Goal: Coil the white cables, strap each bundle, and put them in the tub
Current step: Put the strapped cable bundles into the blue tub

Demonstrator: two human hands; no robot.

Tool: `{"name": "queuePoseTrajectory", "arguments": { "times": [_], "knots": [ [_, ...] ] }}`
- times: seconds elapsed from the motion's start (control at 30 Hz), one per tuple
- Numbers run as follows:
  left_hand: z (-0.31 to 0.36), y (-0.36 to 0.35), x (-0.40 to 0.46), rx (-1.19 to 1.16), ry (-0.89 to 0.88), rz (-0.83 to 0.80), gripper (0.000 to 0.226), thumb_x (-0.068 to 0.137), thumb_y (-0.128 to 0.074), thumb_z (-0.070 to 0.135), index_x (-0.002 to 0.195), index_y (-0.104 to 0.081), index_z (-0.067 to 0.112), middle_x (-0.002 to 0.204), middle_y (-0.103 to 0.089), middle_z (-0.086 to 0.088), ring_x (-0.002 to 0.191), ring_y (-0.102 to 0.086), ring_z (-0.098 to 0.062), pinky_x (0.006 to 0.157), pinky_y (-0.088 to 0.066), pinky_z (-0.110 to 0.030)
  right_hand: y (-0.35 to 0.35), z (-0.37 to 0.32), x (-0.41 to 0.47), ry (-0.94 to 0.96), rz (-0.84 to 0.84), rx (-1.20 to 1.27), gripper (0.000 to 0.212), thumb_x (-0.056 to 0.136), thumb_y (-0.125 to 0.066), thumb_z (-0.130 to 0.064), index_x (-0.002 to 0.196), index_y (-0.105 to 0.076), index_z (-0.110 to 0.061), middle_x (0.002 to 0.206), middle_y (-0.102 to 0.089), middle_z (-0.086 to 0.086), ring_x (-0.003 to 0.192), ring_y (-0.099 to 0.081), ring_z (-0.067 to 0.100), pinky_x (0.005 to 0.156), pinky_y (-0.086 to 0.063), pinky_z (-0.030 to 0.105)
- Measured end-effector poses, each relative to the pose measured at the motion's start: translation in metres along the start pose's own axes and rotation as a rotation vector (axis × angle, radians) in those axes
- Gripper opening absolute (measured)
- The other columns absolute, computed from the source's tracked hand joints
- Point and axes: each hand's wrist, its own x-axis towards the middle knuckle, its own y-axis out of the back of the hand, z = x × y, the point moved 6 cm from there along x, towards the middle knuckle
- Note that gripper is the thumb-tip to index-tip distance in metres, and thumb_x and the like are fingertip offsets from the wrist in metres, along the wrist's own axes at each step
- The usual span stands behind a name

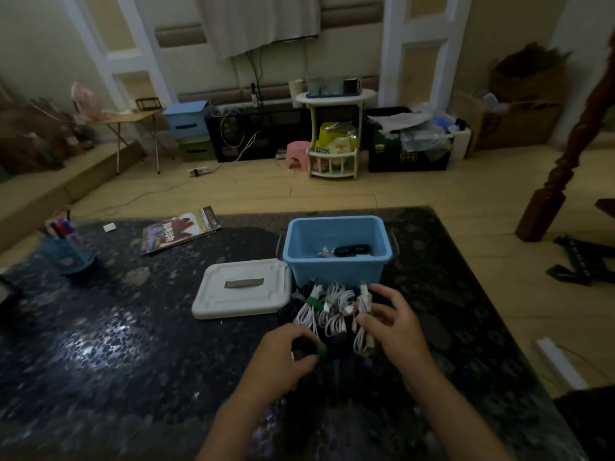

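You are working with both arms bare: no sleeves are showing on either forearm up to the bottom edge of the view. Your left hand [283, 352] and right hand [394, 322] are wearing no gloves, rings, or watch that can be seen.

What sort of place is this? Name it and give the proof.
Most likely a lived-in room at home, not a workshop: a pink plastic stool on the wood floor, a mug on a small white side table, and a magazine on the dark patterned table.
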Motion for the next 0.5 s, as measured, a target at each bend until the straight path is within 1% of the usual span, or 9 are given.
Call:
{"name": "queuePoseTrajectory", "arguments": {
  "times": [0.07,0.1,0.17,0.23,0.27,0.33,0.43,0.5],
  "knots": [
    [0.013,0.027,0.010,-0.121,0.026,0.001,0.024,0.076,-0.080,0.008,0.087,-0.073,0.028,0.085,-0.073,0.011,0.081,-0.066,0.003,0.076,-0.049,-0.012,0.003,-0.023,0.017,0.030,0.010,-0.004,0.051,0.087,-0.073,-0.003,0.129,-0.055,-0.025,0.109,-0.072,0.000,0.094,-0.069,0.006,0.069,-0.056,0.019],
    [0.019,0.042,0.020,-0.146,0.031,0.029,0.024,0.077,-0.081,0.008,0.088,-0.074,0.028,0.083,-0.074,0.011,0.079,-0.067,0.002,0.073,-0.050,-0.012,0.003,-0.037,0.029,0.058,0.012,-0.018,0.050,0.087,-0.073,-0.004,0.129,-0.054,-0.025,0.108,-0.071,-0.003,0.094,-0.068,0.004,0.068,-0.056,0.018],
    [0.034,0.073,0.051,-0.183,0.017,0.132,0.022,0.079,-0.081,0.009,0.092,-0.074,0.025,0.086,-0.075,0.009,0.080,-0.068,0.000,0.073,-0.051,-0.011,0.002,-0.068,0.057,0.125,0.016,-0.086,0.048,0.089,-0.072,-0.009,0.130,-0.053,-0.027,0.105,-0.066,-0.010,0.094,-0.064,0.000,0.069,-0.055,0.018],
    [0.042,0.095,0.093,-0.206,0.011,0.244,0.018,0.082,-0.078,0.010,0.097,-0.072,0.019,0.091,-0.073,0.007,0.084,-0.068,-0.005,0.075,-0.052,-0.015,-0.002,-0.094,0.093,0.195,0.039,-0.211,0.045,0.091,-0.071,-0.013,0.130,-0.053,-0.026,0.107,-0.063,-0.010,0.092,-0.062,0.002,0.068,-0.054,0.018],
    [0.044,0.101,0.116,-0.179,0.016,0.284,0.017,0.083,-0.077,0.010,0.098,-0.071,0.017,0.093,-0.072,0.005,0.086,-0.067,-0.008,0.076,-0.053,-0.019,-0.006,-0.104,0.112,0.229,0.052,-0.287,0.044,0.091,-0.070,-0.014,0.130,-0.054,-0.025,0.110,-0.063,-0.009,0.093,-0.062,0.006,0.065,-0.052,0.017],
    [0.042,0.097,0.162,-0.062,0.032,0.311,0.017,0.083,-0.076,0.012,0.096,-0.067,0.016,0.093,-0.069,0.000,0.087,-0.065,-0.014,0.077,-0.052,-0.027,-0.016,-0.114,0.147,0.291,0.065,-0.457,0.041,0.092,-0.068,-0.014,0.130,-0.056,-0.025,0.114,-0.064,-0.007,0.093,-0.060,0.009,0.069,-0.052,0.021],
    [0.024,0.066,0.211,0.106,0.083,0.274,0.017,0.084,-0.075,0.012,0.094,-0.063,0.016,0.092,-0.063,0.000,0.087,-0.060,-0.018,0.075,-0.048,-0.030,-0.029,-0.095,0.190,0.318,0.040,-0.752,0.039,0.091,-0.068,-0.016,0.127,-0.056,-0.024,0.119,-0.068,0.000,0.094,-0.061,0.015,0.075,-0.051,0.029],
    [0.007,0.042,0.227,0.263,0.107,0.202,0.011,0.087,-0.072,0.015,0.094,-0.064,0.016,0.095,-0.065,-0.001,0.088,-0.061,-0.019,0.076,-0.051,-0.033,-0.032,-0.070,0.209,0.261,-0.012,-0.925,0.041,0.092,-0.068,-0.018,0.131,-0.054,-0.022,0.124,-0.067,0.004,0.103,-0.064,0.022,0.080,-0.053,0.033]
  ]
}}
